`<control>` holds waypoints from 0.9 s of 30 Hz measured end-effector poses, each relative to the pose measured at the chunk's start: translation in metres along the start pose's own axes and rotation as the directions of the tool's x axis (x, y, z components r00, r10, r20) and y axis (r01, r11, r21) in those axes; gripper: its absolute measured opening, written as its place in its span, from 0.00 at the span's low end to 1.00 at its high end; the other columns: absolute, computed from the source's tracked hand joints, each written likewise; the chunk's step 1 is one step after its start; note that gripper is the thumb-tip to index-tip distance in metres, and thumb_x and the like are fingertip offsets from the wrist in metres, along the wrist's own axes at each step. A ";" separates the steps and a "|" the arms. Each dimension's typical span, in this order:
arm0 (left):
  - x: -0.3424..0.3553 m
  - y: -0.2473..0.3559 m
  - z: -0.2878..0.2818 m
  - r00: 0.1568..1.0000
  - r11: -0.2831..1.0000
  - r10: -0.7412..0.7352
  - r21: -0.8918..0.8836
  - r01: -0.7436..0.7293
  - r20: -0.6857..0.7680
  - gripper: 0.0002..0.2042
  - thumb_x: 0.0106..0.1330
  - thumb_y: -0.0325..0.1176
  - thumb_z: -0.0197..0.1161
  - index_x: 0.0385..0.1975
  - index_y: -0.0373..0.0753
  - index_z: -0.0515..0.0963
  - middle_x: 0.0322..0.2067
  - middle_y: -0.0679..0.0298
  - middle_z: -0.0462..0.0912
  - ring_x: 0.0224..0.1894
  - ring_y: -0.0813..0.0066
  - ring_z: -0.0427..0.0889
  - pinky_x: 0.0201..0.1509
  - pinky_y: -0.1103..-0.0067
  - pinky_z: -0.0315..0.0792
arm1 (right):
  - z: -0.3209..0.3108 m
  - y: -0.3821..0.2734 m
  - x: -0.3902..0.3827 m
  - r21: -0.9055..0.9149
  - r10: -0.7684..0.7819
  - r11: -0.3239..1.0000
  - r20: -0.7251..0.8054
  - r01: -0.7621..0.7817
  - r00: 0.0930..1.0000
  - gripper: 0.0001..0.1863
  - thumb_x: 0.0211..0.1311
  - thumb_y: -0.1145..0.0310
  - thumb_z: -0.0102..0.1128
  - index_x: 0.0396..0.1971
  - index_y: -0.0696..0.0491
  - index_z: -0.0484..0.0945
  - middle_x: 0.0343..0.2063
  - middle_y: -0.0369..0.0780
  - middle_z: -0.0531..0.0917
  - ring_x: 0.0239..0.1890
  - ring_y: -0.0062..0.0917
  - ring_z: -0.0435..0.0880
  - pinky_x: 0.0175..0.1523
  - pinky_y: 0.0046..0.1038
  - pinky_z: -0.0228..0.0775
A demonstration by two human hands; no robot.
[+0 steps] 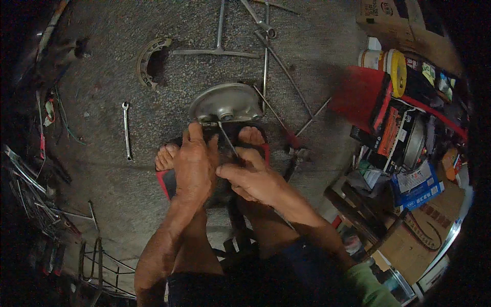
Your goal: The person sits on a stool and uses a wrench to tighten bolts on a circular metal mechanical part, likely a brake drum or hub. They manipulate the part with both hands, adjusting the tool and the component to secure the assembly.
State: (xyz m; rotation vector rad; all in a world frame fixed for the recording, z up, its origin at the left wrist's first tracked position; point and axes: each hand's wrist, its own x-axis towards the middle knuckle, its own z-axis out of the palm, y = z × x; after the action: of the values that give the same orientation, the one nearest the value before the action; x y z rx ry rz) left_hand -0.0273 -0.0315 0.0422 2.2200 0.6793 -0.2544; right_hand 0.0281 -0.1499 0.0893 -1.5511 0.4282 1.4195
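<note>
A dull silver, rounded metal part (pixel 225 100), which looks like a drum brake plate, stands tilted on the ground just beyond my feet. My left hand (pixel 195 161) is closed at its near left edge, fingers curled up against the metal. In my right hand (pixel 253 176) is a thin metal rod (pixel 228 139), gripped between thumb and fingers. Its far tip meets the lower edge of the plate; whether it has a handle is hidden in my palm. A curved brake shoe (pixel 146 59) lies beyond, to the left.
A combination wrench (pixel 127 132) lies on the left, a T-handle wrench (pixel 219 51) farther off. Several long rods and tools lie to the right, near a red box (pixel 358 97). Cartons (pixel 409 250) and clutter line the right side; metal tools and a wire rack (pixel 99 266) the left.
</note>
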 end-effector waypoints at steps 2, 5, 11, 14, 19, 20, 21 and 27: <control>0.002 0.001 0.001 0.999 1.000 -0.031 0.005 0.031 0.010 0.10 0.61 0.28 0.58 0.34 0.33 0.64 0.27 0.44 0.77 0.29 0.45 0.79 0.28 0.63 0.71 | 0.000 -0.001 0.004 -0.064 0.078 0.995 -0.050 -0.082 0.996 0.14 0.55 0.66 0.61 0.36 0.57 0.70 0.13 0.31 0.68 0.09 0.13 0.62 0.12 0.20 0.49; 0.009 -0.001 0.001 0.974 0.980 -0.191 -0.039 0.197 0.121 0.08 0.63 0.31 0.55 0.34 0.34 0.67 0.24 0.42 0.78 0.28 0.44 0.80 0.28 0.60 0.73 | -0.004 -0.012 0.005 -0.168 0.036 0.985 0.021 -0.032 0.999 0.16 0.52 0.62 0.61 0.34 0.60 0.76 0.19 0.36 0.76 0.20 0.19 0.73 0.24 0.25 0.64; 0.012 -0.001 0.017 0.996 0.995 -0.090 0.046 0.091 -0.020 0.12 0.68 0.35 0.49 0.32 0.31 0.73 0.22 0.42 0.78 0.28 0.43 0.80 0.29 0.59 0.73 | -0.001 -0.005 0.010 -0.508 -0.086 0.860 -0.043 0.053 0.995 0.27 0.52 0.54 0.60 0.37 0.67 0.74 0.35 0.55 0.80 0.42 0.43 0.81 0.47 0.38 0.72; 0.013 -0.001 0.012 0.991 0.985 -0.134 0.108 0.133 0.004 0.13 0.68 0.34 0.48 0.30 0.30 0.73 0.21 0.42 0.78 0.28 0.44 0.80 0.28 0.58 0.73 | -0.006 -0.016 0.005 -0.562 -0.070 0.827 -0.041 0.035 0.997 0.28 0.55 0.52 0.55 0.39 0.68 0.73 0.37 0.58 0.79 0.44 0.47 0.80 0.49 0.39 0.70; 0.011 -0.019 0.011 0.998 0.998 -0.064 0.027 0.064 -0.015 0.13 0.68 0.35 0.50 0.28 0.29 0.72 0.21 0.41 0.77 0.27 0.41 0.79 0.27 0.57 0.70 | 0.002 -0.010 0.014 -0.589 -0.068 0.805 0.019 0.066 0.997 0.21 0.55 0.57 0.52 0.32 0.64 0.75 0.33 0.59 0.79 0.39 0.49 0.79 0.46 0.39 0.67; 0.011 -0.021 0.009 0.999 0.999 -0.048 -0.005 0.048 -0.017 0.13 0.67 0.35 0.50 0.29 0.29 0.72 0.21 0.42 0.77 0.27 0.41 0.79 0.27 0.57 0.70 | 0.003 -0.008 0.015 -0.602 -0.112 0.793 0.014 0.098 0.994 0.21 0.56 0.57 0.52 0.31 0.64 0.76 0.32 0.58 0.79 0.39 0.49 0.79 0.46 0.39 0.67; 0.008 -0.020 0.008 0.998 0.998 -0.055 -0.015 0.055 0.000 0.12 0.67 0.34 0.51 0.29 0.29 0.72 0.20 0.42 0.76 0.26 0.40 0.78 0.27 0.57 0.69 | 0.003 -0.005 0.015 -0.615 -0.149 0.778 0.011 0.124 0.989 0.20 0.56 0.58 0.51 0.30 0.63 0.76 0.31 0.58 0.79 0.38 0.49 0.79 0.46 0.40 0.67; 0.001 -0.011 0.004 0.999 0.999 0.050 -0.004 -0.050 -0.016 0.09 0.65 0.30 0.52 0.30 0.27 0.71 0.19 0.43 0.73 0.27 0.39 0.77 0.28 0.60 0.68 | -0.001 0.003 0.019 -0.482 -0.057 0.872 0.065 0.082 0.996 0.19 0.61 0.59 0.48 0.34 0.62 0.74 0.25 0.53 0.79 0.28 0.42 0.81 0.36 0.39 0.70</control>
State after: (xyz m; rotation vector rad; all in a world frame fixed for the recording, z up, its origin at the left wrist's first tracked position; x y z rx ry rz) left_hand -0.0327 -0.0280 0.0320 2.2333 0.6314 -0.2103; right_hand 0.0313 -0.1462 0.0703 -1.9005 -0.0266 1.5819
